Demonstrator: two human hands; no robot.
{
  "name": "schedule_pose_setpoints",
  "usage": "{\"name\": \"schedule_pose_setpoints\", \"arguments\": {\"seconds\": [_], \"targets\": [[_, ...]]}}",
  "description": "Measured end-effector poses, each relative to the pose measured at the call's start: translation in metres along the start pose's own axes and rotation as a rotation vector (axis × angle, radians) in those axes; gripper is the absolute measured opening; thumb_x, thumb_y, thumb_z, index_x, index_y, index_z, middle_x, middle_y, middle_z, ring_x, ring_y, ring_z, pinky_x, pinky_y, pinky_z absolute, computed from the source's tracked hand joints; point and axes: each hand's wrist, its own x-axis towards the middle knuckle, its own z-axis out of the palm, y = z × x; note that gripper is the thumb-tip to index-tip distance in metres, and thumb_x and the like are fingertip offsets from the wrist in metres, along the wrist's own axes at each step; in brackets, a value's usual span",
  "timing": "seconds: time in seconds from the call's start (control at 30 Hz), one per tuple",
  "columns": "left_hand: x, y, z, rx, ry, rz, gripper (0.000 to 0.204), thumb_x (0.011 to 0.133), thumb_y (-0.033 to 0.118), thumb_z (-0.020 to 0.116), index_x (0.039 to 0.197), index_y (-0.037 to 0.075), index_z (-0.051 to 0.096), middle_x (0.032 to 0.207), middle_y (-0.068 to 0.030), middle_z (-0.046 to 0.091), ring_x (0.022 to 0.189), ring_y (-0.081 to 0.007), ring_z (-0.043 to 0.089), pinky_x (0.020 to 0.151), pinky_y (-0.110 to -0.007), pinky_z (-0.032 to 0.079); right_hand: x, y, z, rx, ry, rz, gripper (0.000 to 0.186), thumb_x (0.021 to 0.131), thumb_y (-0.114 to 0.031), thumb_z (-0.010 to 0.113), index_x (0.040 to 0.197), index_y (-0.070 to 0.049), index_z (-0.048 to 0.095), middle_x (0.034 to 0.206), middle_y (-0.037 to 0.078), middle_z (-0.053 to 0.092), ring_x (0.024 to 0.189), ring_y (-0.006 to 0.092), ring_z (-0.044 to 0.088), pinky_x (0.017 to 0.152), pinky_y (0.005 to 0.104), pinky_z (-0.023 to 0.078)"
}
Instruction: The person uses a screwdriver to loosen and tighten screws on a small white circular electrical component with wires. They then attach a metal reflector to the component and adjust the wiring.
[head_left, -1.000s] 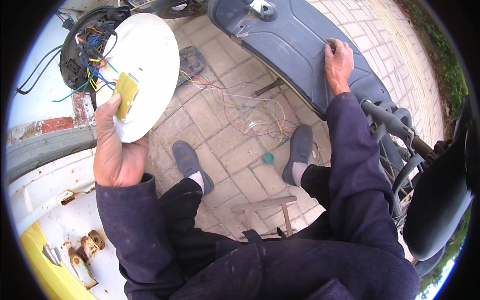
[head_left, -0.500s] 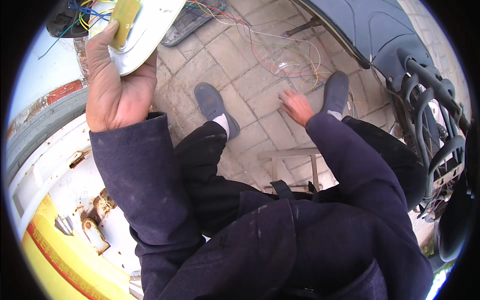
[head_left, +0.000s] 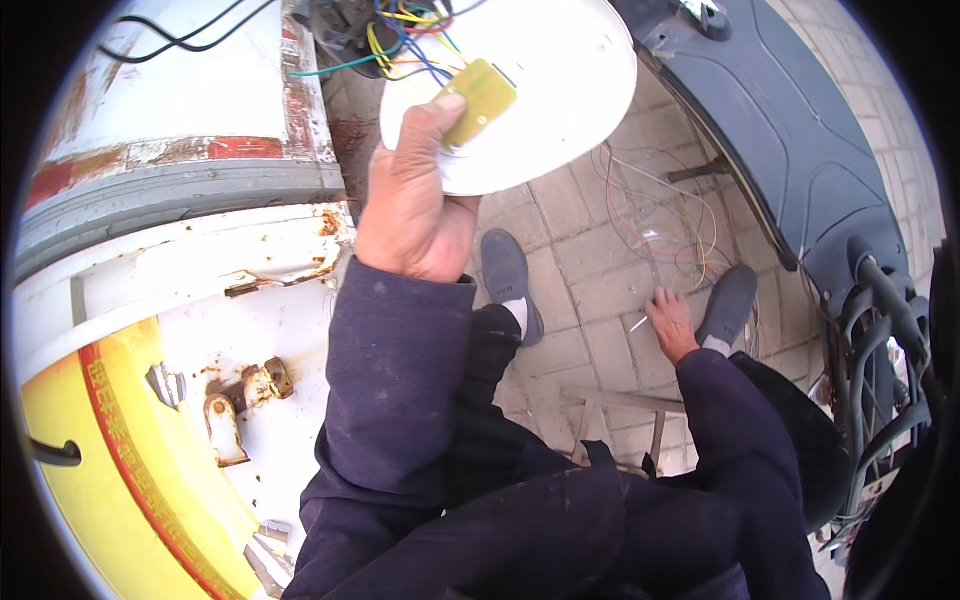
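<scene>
Left hand [head_left: 415, 205] grips a white round cover [head_left: 540, 90] and yellow board [head_left: 478, 100], raised beside the rusty white vehicle body [head_left: 200, 250]; the board's long axis tilts up-right. Right hand [head_left: 672, 322] reaches low to the paving, pinching a small pale piece [head_left: 638, 323] near loose wires [head_left: 665, 215], between two shoes [head_left: 508, 280].

A rusted white and yellow metal vehicle body [head_left: 170, 330] stands left of the grey brick paving [head_left: 590, 290]; a dark plastic scooter panel [head_left: 800, 130] lies right of it.
</scene>
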Motion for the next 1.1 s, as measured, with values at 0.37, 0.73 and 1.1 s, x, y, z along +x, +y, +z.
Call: {"name": "schedule_pose_setpoints", "arguments": {"seconds": [0.37,0.73,1.1], "targets": [[0.004,-0.002,0.003,-0.005,-0.002,0.053,0.05,0.089,0.012,0.07,0.134,-0.002,0.05,0.127,-0.011,0.063,0.116,-0.0222,0.062,0.103,-0.036,0.05,0.009,-0.007,0.011,0.226,-0.024,0.053,0.019,0.091,-0.022,0.058,0.093,-0.006,0.066,0.093,0.016,0.062,0.09,0.0342,0.064,0.077,0.0452,0.049],[0.007,-0.007,0.009,-0.069,-0.019,0.041,0.05,0.089,0.01,0.068,0.135,0.001,0.05,0.127,-0.0104,0.063,0.112,-0.0231,0.064,0.1,-0.038,0.052,0.042,0.018,-0.208,0.904,-0.037,0.085,0.04,0.091,-0.04,0.062,0.095,-0.001,0.069,0.081,0.016,0.069,0.08,0.0288,0.066,0.073,0.0419,0.049],[-0.004,-0.009,0.016,-0.106,-0.085,-0.053,0.052,0.089,0.011,0.069,0.136,0.001,0.049,0.13,-0.0095,0.061,0.118,-0.0224,0.061,0.104,-0.038,0.049,-0.014,0.144,-0.311,0.559,0.699,0.857,0.044,0.083,-0.037,0.073,0.103,0.001,0.069,0.089,0.017,0.07,0.086,0.0285,0.067,0.079,0.0393,0.05]]}}
